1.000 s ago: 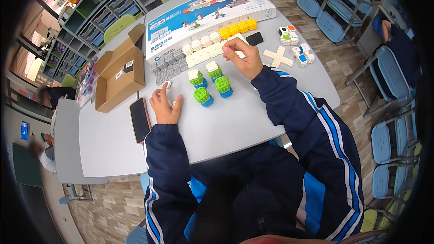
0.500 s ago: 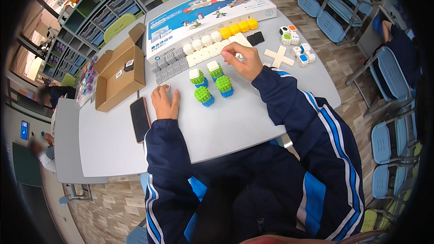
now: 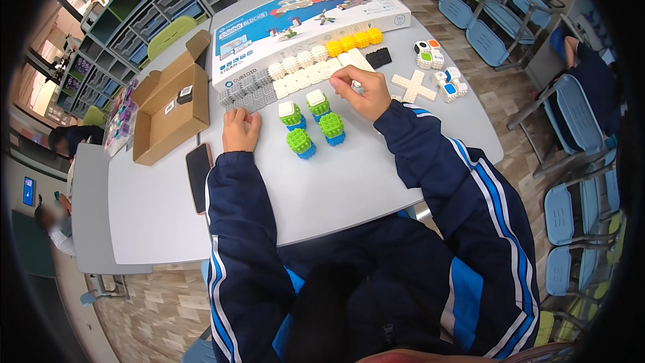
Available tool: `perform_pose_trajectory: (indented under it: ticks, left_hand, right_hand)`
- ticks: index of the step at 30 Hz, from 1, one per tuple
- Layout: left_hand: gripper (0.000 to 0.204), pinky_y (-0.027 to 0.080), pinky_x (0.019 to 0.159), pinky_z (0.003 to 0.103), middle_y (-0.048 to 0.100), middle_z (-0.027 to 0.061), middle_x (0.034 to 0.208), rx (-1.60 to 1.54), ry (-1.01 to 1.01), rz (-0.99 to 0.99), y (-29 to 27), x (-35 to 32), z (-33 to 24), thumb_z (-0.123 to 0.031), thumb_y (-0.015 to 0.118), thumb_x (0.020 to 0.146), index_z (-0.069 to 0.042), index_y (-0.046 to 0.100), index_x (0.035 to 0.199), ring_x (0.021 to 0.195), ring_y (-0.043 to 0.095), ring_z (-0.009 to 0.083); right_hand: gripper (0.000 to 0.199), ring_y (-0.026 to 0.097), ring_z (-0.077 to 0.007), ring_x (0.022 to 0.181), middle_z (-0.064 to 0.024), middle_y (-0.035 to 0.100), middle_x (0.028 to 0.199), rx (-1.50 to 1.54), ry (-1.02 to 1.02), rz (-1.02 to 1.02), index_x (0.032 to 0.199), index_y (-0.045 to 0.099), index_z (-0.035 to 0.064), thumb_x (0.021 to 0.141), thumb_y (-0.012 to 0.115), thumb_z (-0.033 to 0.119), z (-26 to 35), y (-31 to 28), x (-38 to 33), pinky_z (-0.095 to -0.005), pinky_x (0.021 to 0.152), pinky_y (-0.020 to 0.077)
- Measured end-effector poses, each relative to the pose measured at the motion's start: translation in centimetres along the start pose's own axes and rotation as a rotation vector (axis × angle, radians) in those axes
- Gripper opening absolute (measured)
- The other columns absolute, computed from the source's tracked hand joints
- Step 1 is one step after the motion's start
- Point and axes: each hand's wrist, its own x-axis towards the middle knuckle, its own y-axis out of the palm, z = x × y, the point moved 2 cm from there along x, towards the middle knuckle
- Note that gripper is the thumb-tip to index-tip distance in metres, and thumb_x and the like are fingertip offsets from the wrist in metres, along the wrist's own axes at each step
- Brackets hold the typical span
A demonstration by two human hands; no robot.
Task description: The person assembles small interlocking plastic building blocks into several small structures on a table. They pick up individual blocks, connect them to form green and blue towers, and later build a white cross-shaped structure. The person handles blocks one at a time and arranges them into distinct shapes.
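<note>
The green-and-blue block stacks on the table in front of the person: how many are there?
4, in a square cluster between the hands: back left, white-topped; back right, white-topped; front left, green-topped; front right, green-topped. None seems hidden.

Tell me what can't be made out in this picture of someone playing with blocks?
Head view, the only one:
- What the right hand pinches: a small white piece, mostly covered by its fingers.
- The left hand palm and whatever lies under it: hidden by its back.
- The inside of the cardboard box: one dark item, too small to identify.
- The phone screen: dark.
- The far shelves: bent and tiny near the rim.
</note>
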Motion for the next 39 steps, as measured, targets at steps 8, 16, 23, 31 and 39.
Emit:
perform_pose_trajectory:
  ticks: [8,16,23,31,39]
  left_hand:
    - [0.023,0.041,0.076,0.040,0.056,0.0083,0.084,0.131,0.105,-0.098,-0.8,0.5,-0.4,-0.022,0.068,0.080,-0.007,0.056,0.070,0.084,0.053,0.0294]
    - [0.028,0.026,0.098,0.047,0.062,0.0021,0.110,0.210,0.337,-0.089,-1.0,0.6,-3.3,-0.027,0.064,0.083,-0.015,0.066,0.108,0.111,0.052,0.0231]
    - [0.036,0.008,0.104,0.062,0.061,-0.0024,0.115,0.415,0.304,-0.010,0.1,0.0,-3.5,-0.037,0.059,0.087,-0.019,0.065,0.118,0.122,0.046,0.0218]
    - [0.028,0.016,0.102,0.064,0.059,0.0019,0.101,0.287,0.382,0.022,-0.8,-2.1,-4.8,-0.025,0.067,0.082,-0.016,0.067,0.107,0.115,0.051,0.0209]
    - [0.020,0.036,0.094,0.048,0.058,0.0068,0.101,-0.026,0.351,0.139,-2.2,-3.0,-6.5,-0.010,0.070,0.080,-0.006,0.067,0.100,0.098,0.056,0.0248]
  right_hand:
    - [0.012,0.064,-0.0133,0.065,-0.0066,0.067,0.073,-0.021,-0.019,-0.003,0.092,0.067,0.0019,0.090,0.064,0.013,0.1,0.1,0.0,-0.0262,0.062,0.0502]
    - [0.011,0.063,-0.0098,0.060,-0.0053,0.067,0.068,-0.045,-0.064,-0.021,0.091,0.068,0.0000,0.089,0.065,0.010,0.0,0.2,0.0,-0.0232,0.056,0.0481]
    - [0.010,0.063,-0.0110,0.059,-0.0034,0.066,0.065,-0.071,-0.001,0.023,0.092,0.068,0.0053,0.089,0.065,0.015,0.0,0.4,-0.2,-0.0254,0.057,0.0489]
    - [0.009,0.064,-0.0104,0.056,-0.0033,0.065,0.063,-0.082,-0.022,0.013,0.091,0.068,0.0057,0.089,0.065,0.014,-0.1,0.1,-0.3,-0.0249,0.054,0.0478]
    - [0.010,0.064,-0.0108,0.055,-0.0038,0.065,0.063,-0.066,-0.011,0.015,0.091,0.068,0.0059,0.089,0.065,0.015,0.4,0.2,-0.2,-0.0252,0.053,0.0479]
